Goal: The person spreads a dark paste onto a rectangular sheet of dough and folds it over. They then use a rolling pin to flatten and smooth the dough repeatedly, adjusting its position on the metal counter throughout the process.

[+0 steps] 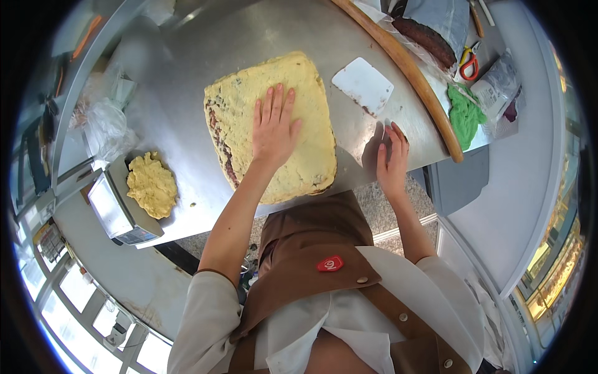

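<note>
A thick, roughly square slab of yellow dough [299, 154] lies on the steel worktop, with a dark reddish filling showing along its left edge. My left hand [274, 126] rests flat on top of the slab, fingers spread a little and holding nothing. To the right of the slab, near the worktop's front edge, my right hand [394, 161] is slightly curled and appears empty. A white plastic dough scraper [363, 86] with dark crumbs on it lies flat beyond my right hand. At the left, a lump of yellow dough [152, 185] sits by a digital scale [112, 210].
A long wooden rolling pin [411, 70] lies across the right side of the steel worktop [187, 61]. Beyond it are red-handled scissors [469, 67], a green cloth [465, 117] and a dark brown loaf-shaped piece [425, 39] by plastic wrap. Clear plastic bags [107, 126] lie at the left.
</note>
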The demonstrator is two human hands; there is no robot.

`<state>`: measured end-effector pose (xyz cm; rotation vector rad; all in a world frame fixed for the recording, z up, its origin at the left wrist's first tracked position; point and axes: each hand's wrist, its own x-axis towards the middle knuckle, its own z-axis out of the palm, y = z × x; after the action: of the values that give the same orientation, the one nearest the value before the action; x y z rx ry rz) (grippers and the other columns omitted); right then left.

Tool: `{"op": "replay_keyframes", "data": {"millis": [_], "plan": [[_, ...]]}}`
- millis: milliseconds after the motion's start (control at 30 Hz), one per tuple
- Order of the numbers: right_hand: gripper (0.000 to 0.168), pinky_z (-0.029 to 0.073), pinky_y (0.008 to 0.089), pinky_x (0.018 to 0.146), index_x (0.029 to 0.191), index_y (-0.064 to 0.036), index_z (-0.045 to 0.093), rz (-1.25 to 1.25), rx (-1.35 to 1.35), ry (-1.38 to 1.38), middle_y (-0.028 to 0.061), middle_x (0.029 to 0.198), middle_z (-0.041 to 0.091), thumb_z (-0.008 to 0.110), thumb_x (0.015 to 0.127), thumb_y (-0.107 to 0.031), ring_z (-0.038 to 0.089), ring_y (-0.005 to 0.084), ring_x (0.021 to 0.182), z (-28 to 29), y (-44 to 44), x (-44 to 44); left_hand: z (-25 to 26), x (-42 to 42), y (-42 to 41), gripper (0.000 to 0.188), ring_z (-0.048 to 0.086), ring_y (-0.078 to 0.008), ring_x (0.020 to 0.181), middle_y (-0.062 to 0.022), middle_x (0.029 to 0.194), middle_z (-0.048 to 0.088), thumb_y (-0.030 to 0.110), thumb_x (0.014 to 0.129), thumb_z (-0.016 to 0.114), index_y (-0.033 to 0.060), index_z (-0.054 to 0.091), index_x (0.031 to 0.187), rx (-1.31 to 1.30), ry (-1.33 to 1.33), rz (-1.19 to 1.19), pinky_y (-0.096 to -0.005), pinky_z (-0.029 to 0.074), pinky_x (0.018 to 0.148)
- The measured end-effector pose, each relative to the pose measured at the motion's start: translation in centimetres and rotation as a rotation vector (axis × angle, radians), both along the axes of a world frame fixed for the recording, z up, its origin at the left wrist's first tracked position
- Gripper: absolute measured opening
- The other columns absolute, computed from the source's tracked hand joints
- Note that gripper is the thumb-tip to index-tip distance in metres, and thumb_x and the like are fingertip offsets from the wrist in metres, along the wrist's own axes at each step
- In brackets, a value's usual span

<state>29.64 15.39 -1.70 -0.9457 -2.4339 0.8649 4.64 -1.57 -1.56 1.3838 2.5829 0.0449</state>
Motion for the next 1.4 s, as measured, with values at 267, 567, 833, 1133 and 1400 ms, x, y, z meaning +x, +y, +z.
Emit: {"op": "replay_keyframes", "data": {"millis": [267, 567, 833, 1133, 1400], "plan": [[0.078, 0.039, 0.0501, 0.108, 0.141, 0.004, 0.045, 0.070, 0.212, -0.218, 0.0232, 0.139, 0.053, 0.082, 0.082, -0.032, 0.049, 0.0435, 0.126, -0.1, 7.5, -10.9, -0.1, 5.2, 1.3, 0.075, 0.011, -0.0256, 0.159, -0.0112, 0.171, 0.015, 0.036, 0.102, 0.048, 0.0065, 0.017, 0.164, 0.084, -0.053, 0.013, -0.0473, 0.007, 0.128], [0.029, 0.057, 0.0335, 0.075, 0.110, 0.004, 0.071, 0.029, -0.862, -0.084, 0.0127, 0.097, 0.077, 0.074, 0.092, -0.019, 0.073, 0.0174, 0.085, 3.3, 9.0, -4.4, 2.2, 4.5, -0.1, 0.070, 0.012, -0.0294, 0.158, -0.0145, 0.171, 0.016, 0.031, 0.104, 0.044, 0.0033, 0.018, 0.163, 0.184, -0.234, 0.009, -0.0483, 0.007, 0.128], [0.021, 0.058, 0.0350, 0.073, 0.103, 0.004, 0.073, -0.225, -0.698, -0.025, 0.0149, 0.089, 0.077, 0.070, 0.094, -0.014, 0.075, 0.0217, 0.080, 0.2, -5.9, 3.0, 3.3, 8.6, -7.4, 0.065, 0.018, -0.0336, 0.157, -0.0182, 0.168, 0.022, 0.021, 0.103, 0.048, 0.0001, 0.026, 0.160, 0.305, -0.369, 0.014, -0.0513, 0.012, 0.127], [0.026, 0.058, 0.0490, 0.073, 0.091, 0.005, 0.068, -0.114, -0.057, -0.473, 0.0260, 0.086, 0.072, 0.061, 0.091, -0.021, 0.072, 0.0421, 0.081, 4.2, -12.0, -7.9, 1.7, 11.9, -9.6, 0.066, 0.016, -0.0296, 0.157, -0.0151, 0.168, 0.022, 0.031, 0.103, 0.049, 0.0037, 0.028, 0.160, 0.195, -0.229, -0.111, -0.0507, 0.011, 0.127], [0.031, 0.056, 0.0489, 0.074, 0.102, 0.006, 0.070, -0.260, -0.207, -0.288, 0.0293, 0.089, 0.071, 0.064, 0.092, -0.023, 0.070, 0.0459, 0.082, 5.2, -5.2, -1.7, 1.8, 12.1, -9.3, 0.069, 0.014, -0.0290, 0.158, -0.0138, 0.170, 0.017, 0.033, 0.103, 0.049, 0.0063, 0.026, 0.162, 0.254, -0.221, -0.115, -0.0516, 0.008, 0.128]]}}
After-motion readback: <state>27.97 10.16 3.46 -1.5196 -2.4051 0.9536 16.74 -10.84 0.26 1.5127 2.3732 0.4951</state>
